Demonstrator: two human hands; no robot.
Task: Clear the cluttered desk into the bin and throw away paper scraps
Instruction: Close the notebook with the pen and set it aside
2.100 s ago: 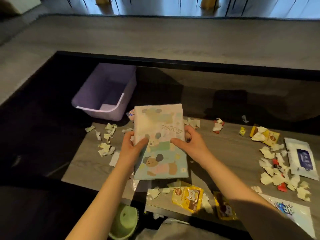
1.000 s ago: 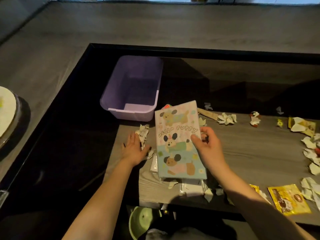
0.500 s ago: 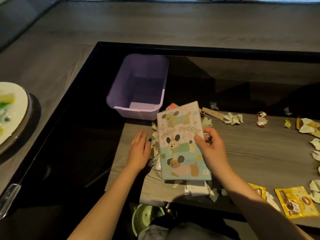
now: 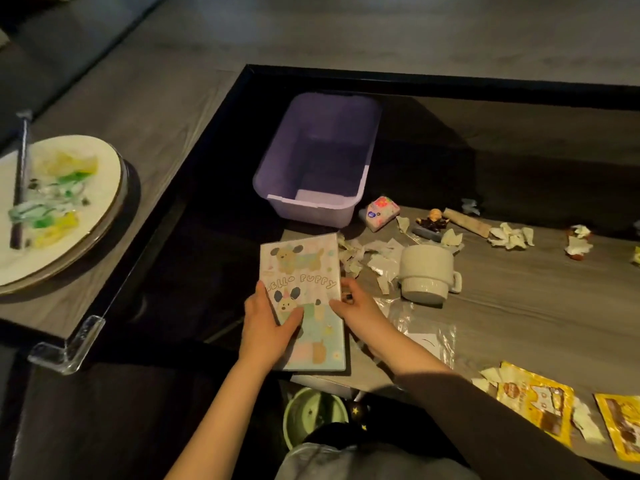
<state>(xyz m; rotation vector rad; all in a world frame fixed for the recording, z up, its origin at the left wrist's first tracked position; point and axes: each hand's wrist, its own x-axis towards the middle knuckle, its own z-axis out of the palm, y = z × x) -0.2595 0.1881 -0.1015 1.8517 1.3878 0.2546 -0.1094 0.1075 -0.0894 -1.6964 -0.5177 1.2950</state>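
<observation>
A pastel "Hello Puppy" notebook lies flat at the desk's left front corner. My left hand presses on its left edge, thumb over the cover. My right hand touches its right edge with loosely curled fingers. An empty purple bin stands beyond the notebook at the desk's back left. Torn paper scraps lie between the notebook and a white mug. More scraps lie farther right.
Yellow snack wrappers and a clear plastic sleeve lie at the front right. A floral packet, a small figurine and a paper roll sit behind the mug. A plate with wrappers rests left. A green bowl sits below the desk edge.
The notebook has come down from a tilted hold in my right hand onto the desk corner. My left hand moved from the scraps onto its left edge. The view shifted left, showing the mug.
</observation>
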